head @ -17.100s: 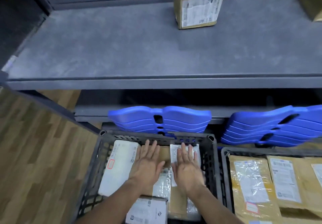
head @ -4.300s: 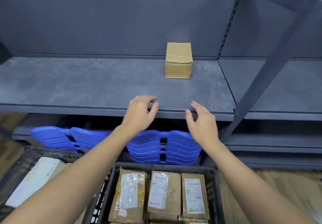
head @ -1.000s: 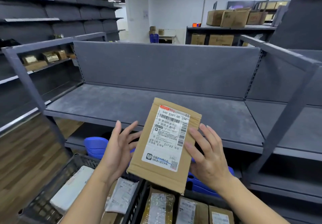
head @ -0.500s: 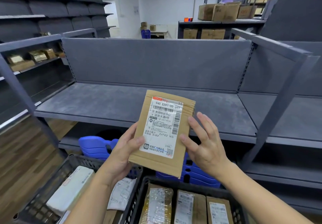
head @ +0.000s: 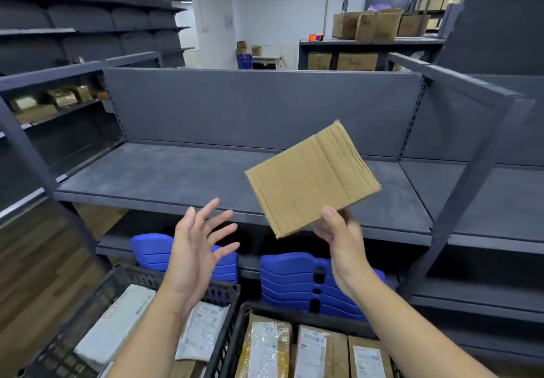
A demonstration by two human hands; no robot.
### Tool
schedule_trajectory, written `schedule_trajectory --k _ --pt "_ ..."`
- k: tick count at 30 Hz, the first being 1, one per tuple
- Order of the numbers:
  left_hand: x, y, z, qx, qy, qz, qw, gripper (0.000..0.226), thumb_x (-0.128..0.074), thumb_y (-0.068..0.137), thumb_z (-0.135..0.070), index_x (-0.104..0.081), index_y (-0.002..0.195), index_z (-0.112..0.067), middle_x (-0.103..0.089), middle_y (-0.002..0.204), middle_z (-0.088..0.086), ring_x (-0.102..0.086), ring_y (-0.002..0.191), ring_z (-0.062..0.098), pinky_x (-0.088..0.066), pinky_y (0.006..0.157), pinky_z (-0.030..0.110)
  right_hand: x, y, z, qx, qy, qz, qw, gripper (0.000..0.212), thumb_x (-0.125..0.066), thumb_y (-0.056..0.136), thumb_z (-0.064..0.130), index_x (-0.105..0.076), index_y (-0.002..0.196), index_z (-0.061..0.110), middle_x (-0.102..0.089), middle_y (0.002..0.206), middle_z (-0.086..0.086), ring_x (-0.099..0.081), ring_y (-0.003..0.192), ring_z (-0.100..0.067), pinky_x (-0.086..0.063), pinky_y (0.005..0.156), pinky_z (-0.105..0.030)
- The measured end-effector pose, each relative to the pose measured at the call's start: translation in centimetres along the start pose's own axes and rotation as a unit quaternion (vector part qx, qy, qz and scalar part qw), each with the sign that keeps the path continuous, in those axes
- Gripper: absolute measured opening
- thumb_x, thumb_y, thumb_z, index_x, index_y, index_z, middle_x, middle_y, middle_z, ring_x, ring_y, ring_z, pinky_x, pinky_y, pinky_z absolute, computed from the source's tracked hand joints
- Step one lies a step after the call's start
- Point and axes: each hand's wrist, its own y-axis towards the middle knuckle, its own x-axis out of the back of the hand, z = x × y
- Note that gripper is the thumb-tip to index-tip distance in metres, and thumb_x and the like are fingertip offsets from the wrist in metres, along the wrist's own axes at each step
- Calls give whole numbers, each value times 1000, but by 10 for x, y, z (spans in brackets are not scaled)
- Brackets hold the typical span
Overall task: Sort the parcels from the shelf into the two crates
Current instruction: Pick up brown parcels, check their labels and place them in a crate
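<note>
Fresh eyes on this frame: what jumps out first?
The flat cardboard parcel stands out, held up mid-frame in front of the grey shelf, plain side to the camera, pinched at its lower corner by the right hand. Beside it the left hand is open, fingers spread, holding nothing. Along the bottom edge, the left crate and right crate hold parcels.

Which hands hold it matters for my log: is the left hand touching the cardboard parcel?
Apart. The head view shows the left hand open, shelf visible between it and the cardboard parcel, which the right hand pinches.
</note>
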Motion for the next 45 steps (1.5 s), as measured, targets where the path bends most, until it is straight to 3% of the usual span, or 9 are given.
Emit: schedule_trajectory --k 8,10,14,20,25,28,33,35,45 --pt "-9 14 -16 -63 148 78 984 70 -56 78 -12 -57 143 -36 -62 143 -2 -58 134 22 -54 103 49 -4 -9 -3 -96 73 5 993 76 -67 63 65 -66 123 19 -75 120 -7 -69 110 -27 -51 88 -36" --pt "-12 26 -31 -160 347 135 914 95 -59 76 -2 -34 156 -48 -42 157 -12 -45 143 11 -51 107 40 -2 -13 3 -152 123 41 980 77 -65 64 68 -66 122 17 -75 114 -9 -70 100 -24 -49 86 -37" --pt "-31 62 -59 -378 626 190 655 122 -87 74 -16 -9 164 -37 -15 171 2 -29 150 30 -42 113 44 4 -19 9 -291 229 95 924 79 -55 78 76 -68 112 6 -69 111 -17 -65 94 -28 -42 81 -39" --pt "-75 81 -102 -418 652 318 547 105 -85 84 -36 -18 165 -35 -21 170 -5 -39 146 23 -41 116 44 19 -21 15 -352 251 129 893 71 -55 81 74 -77 107 12 -69 105 -16 -62 81 -29 -44 76 -40" --pt "-105 70 -106 -303 615 448 573 92 -89 80 -22 -36 155 -31 -45 153 -15 -39 133 -6 -28 110 7 28 -19 12 -376 216 165 886 71 -43 87 70 -72 112 11 -68 97 -18 -55 68 -25 -41 72 -38" --pt "-111 76 -108 -223 615 442 614 96 -93 72 -12 -42 151 -27 -50 145 -18 -43 128 -10 -31 109 6 29 -16 0 -376 117 128 910 60 -30 99 56 -70 103 12 -64 78 -15 -44 57 -20 -39 63 -32" --pt "-104 85 -96 54 339 353 870 43 -75 85 -44 -67 122 -23 -79 112 1 -76 100 15 -61 84 30 33 -11 -24 -350 40 3 936 47 -48 106 44 -70 117 4 -66 73 -9 -55 58 -19 -46 59 -31" --pt "-101 84 -85 126 242 283 919 51 -56 86 -57 -69 117 -19 -80 107 2 -78 91 15 -61 72 27 35 -11 -25 -347 54 -2 936 44 -51 105 42 -71 120 5 -68 75 -8 -58 62 -19 -48 61 -31" --pt "-86 87 -67 86 265 216 936 74 -52 83 -81 -73 126 -24 -76 124 2 -70 117 22 -48 107 46 36 -3 -27 -331 60 -20 941 41 -52 105 40 -73 116 7 -71 77 -6 -60 65 -18 -49 61 -31"
